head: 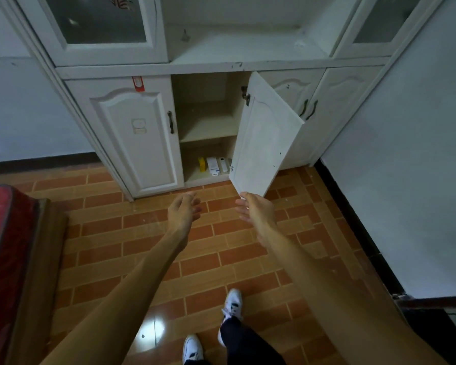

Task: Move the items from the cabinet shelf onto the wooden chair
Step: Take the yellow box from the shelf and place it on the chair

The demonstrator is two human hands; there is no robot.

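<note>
Red-topped wooden piece (37, 259): at the far left edge, standing on the tiled floor (221, 259). It may be the wooden chair that the items are meant for, but too little of it shows to tell.

Closed door (132, 135): left of the open compartment and shut, so it screens off nothing the task needs.

Left hand (183, 212): held out low toward the cabinet (195, 68), fingers loosely curled and holding nothing. It is well short of the shelves, probably free so it can reach in.

Yellow item (201, 164): upright on the bottom shelf (195, 177), toward the middle of the opening, just beside the white boxes.

White boxes (216, 165): two slim ones side by side, right of the yellow item, close to the hinged edge of the open door. They have not yet been picked up.

Right hand (256, 212): fingers spread and relaxed, gripping nothing, fingertips at the lower corner of the open door. Whether they touch it I cannot tell.

Open door (263, 143): swung out to the right, which exposes the shelf. The hand there is likely keeping it wide so the way in is clear.

Stage: nothing has been moved to the chair. The shelf is low, so the next reach calls for stooping.
</note>
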